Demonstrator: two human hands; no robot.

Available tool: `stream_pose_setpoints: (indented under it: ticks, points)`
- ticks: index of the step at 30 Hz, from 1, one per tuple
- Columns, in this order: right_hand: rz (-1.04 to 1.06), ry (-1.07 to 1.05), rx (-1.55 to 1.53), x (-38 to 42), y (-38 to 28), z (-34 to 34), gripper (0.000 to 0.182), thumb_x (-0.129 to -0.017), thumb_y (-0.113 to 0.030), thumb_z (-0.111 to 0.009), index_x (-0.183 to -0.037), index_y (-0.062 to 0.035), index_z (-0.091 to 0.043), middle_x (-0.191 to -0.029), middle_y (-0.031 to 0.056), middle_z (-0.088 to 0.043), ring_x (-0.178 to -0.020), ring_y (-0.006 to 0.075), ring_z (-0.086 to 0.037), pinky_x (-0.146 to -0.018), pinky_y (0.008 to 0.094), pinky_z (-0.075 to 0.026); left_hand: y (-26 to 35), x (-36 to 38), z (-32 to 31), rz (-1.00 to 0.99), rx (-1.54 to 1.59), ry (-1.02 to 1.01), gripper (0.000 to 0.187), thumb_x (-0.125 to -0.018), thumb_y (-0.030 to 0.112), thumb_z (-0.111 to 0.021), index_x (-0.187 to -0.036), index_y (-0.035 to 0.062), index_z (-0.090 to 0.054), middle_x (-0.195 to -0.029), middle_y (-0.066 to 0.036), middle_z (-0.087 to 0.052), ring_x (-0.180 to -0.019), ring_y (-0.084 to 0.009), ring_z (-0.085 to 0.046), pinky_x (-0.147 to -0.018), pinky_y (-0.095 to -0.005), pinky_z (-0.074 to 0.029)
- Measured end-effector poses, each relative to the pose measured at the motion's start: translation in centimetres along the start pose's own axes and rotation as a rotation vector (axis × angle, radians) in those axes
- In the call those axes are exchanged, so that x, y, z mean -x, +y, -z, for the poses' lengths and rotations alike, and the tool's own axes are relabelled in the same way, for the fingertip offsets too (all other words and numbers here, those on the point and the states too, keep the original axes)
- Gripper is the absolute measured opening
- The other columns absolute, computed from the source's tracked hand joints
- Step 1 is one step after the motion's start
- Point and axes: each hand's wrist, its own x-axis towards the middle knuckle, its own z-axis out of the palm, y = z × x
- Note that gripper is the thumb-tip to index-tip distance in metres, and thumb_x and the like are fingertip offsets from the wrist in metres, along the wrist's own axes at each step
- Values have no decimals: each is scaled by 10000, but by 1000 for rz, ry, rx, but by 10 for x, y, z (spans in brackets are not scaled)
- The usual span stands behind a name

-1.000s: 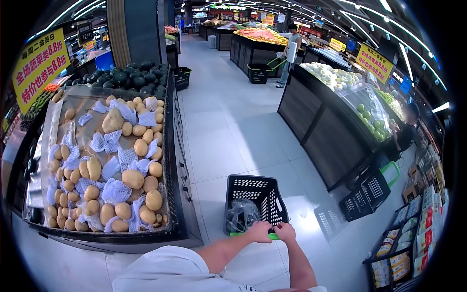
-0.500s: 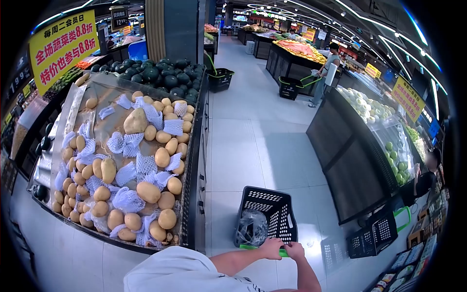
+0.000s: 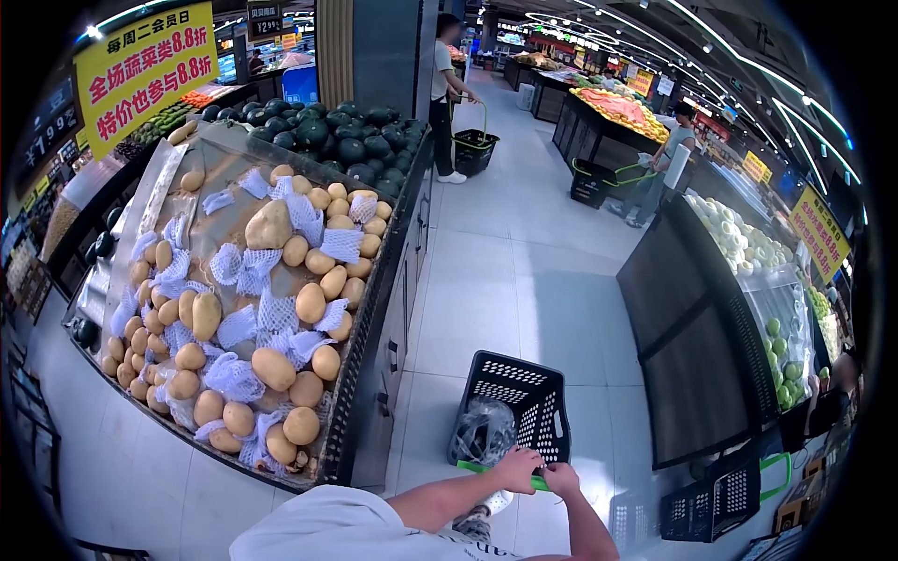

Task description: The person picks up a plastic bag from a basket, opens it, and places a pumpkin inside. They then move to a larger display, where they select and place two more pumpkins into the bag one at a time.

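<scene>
My left hand (image 3: pixel 518 469) is closed round the green handle of a black shopping basket (image 3: pixel 517 397), near its middle. Beside it on the right, my right hand (image 3: pixel 561 480) grips the same green handle (image 3: pixel 474 466). The two hands nearly touch. The basket is perforated and open at the top, and a crumpled clear plastic bag (image 3: pixel 486 430) lies inside at its left. Below my hands, part of a shoe (image 3: pixel 475 524) shows. To the left, potatoes (image 3: pixel 273 368) and white foam nets (image 3: pixel 233 377) lie on a slanted display.
Dark green squashes (image 3: pixel 351 151) sit behind the potatoes. A person (image 3: pixel 443 93) with a black basket (image 3: pixel 474 152) stands past them; another person (image 3: pixel 673 159) holds a basket (image 3: pixel 593 182) farther right. A dark-sided produce stand (image 3: pixel 697 327) and a basket (image 3: pixel 711 505) are at right.
A person with the basket beyond the squashes has come into view. The potato display's right edge has shifted in view, and a shoe now shows below my hands. Both hands stay on the handle.
</scene>
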Motion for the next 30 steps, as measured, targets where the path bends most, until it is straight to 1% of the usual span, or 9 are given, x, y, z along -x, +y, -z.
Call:
stream_pose_setpoints:
  ticks: [3, 6, 8, 12, 13, 16, 18, 23, 30]
  points:
    - [47, -50, 2, -28, -7, 16, 385, -726, -434, -573, -933, -139, -708, -943, 127, -670, -906, 302, -630, -834, 386, -477, -9, -21, 9, 47, -37, -3, 743, -564, 340, -753, -1215, 77, -510, -1285, -107, -460, -1241, -254, -385, -1048, -473, -252]
    - [83, -38, -2, -61, -6, 24, 385, -731, -445, -570, -945, -156, -708, -944, 135, -668, -915, 298, -630, -833, 393, -480, -15, -45, 29, 77, -43, -65, 759, -566, 355, -751, -1228, 85, -497, -1287, -103, -459, -1239, -254, -386, -1069, -480, -225]
    - [78, -46, 5, -74, -14, 37, 391, -739, -454, -563, -954, -159, -705, -950, 134, -668, -911, 300, -631, -827, 395, -484, -26, -62, 35, 66, -71, -68, 755, -557, 365, -754, -1214, 83, -511, -1282, -105, -468, -1222, -256, -405, -1036, -436, -278]
    - [104, -42, -1, -109, -21, 50, 436, -762, -486, -534, -960, -135, -700, -955, 145, -665, -907, 306, -633, -828, 401, -485, -46, -96, 45, 103, -102, -115, 767, -541, 388, -749, -1203, 76, -519, -1262, -101, -486, -1182, -264, -443, -1011, -423, -304]
    - [134, -37, -4, -114, -25, 56, 461, -773, -509, -515, -954, -127, -701, -951, 151, -665, -906, 311, -634, -830, 403, -485, -51, -103, 48, 99, -115, -112, 755, -536, 414, -753, -1195, 123, -529, -1259, -87, -482, -1190, -266, -440, -1023, -490, -286]
    - [187, -17, -22, -131, -35, 68, 508, -778, -544, -486, -950, -116, -699, -938, 164, -663, -900, 328, -634, -816, 412, -491, -67, -119, 54, 138, -148, -97, 720, -549, 422, -745, -1174, 127, -541, -1236, -71, -502, -1181, -270, -450, -1032, -511, -267]
    - [215, 18, -13, -157, -33, 57, 509, -771, -540, -489, -948, -110, -697, -933, 174, -661, -894, 340, -633, -810, 415, -493, -70, -123, 59, 134, -229, -1, 703, -552, 430, -739, -1159, 131, -551, -1213, -71, -520, -1166, -272, -462, -1035, -514, -263]
    - [238, -61, -58, -164, -47, 79, 510, -778, -515, -492, -985, -91, -685, -1004, 181, -647, -946, 346, -620, -843, 428, -481, -67, -129, 72, 139, -305, 93, 683, -540, 457, -725, -1106, 100, -588, -1193, -97, -538, -1152, -257, -478, -1057, -473, -255]
    - [251, -108, -98, -168, -47, 91, 515, -781, -510, -492, -951, -65, -686, -1005, 200, -642, -944, 349, -621, -839, 423, -482, -65, -141, 79, 171, -340, -31, 694, -581, 451, -703, -1166, 109, -554, -1210, -82, -523, -1187, -245, -439, -1074, -484, -211]
